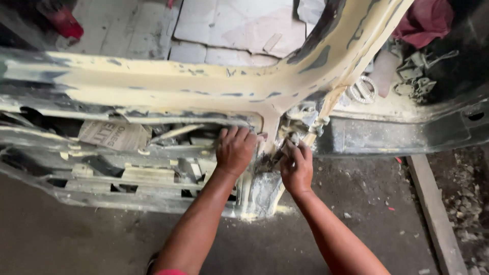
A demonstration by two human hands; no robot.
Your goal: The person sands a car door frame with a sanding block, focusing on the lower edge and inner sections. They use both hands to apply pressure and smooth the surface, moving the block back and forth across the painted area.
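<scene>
A car body shell coated in cream filler with dark patches lies across the view. Its pillar curves up to the right. My left hand rests flat on the sill just left of the pillar's base, fingers curled over the edge. My right hand presses a small pale piece, perhaps sandpaper, against the pillar's base; what it is stays unclear.
A cardboard piece lies inside the frame at left. A metal ring and scrap parts sit inside the dark body at right, with a red cloth above. A wooden plank lies on the dusty concrete floor.
</scene>
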